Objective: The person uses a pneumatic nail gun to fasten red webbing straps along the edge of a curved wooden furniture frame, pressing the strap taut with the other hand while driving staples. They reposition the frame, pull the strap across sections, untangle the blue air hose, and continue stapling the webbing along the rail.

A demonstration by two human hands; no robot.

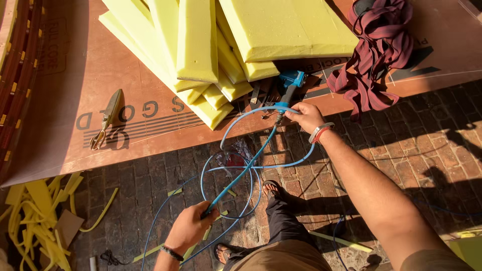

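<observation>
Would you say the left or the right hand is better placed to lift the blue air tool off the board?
Probably the right hand: it already grips the blue hose just below the air tool. The left hand holds the hose far lower.

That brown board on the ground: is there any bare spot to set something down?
Yes: the board is bare left of the yellow foam slabs, above the scissors. A strip between slabs and scissors is free too. It is crowded near the right hand, blue tool and striped webbing.

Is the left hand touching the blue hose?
Touching. The head view shows the left hand closed around the blue hose, which runs out from its fingers.
</observation>
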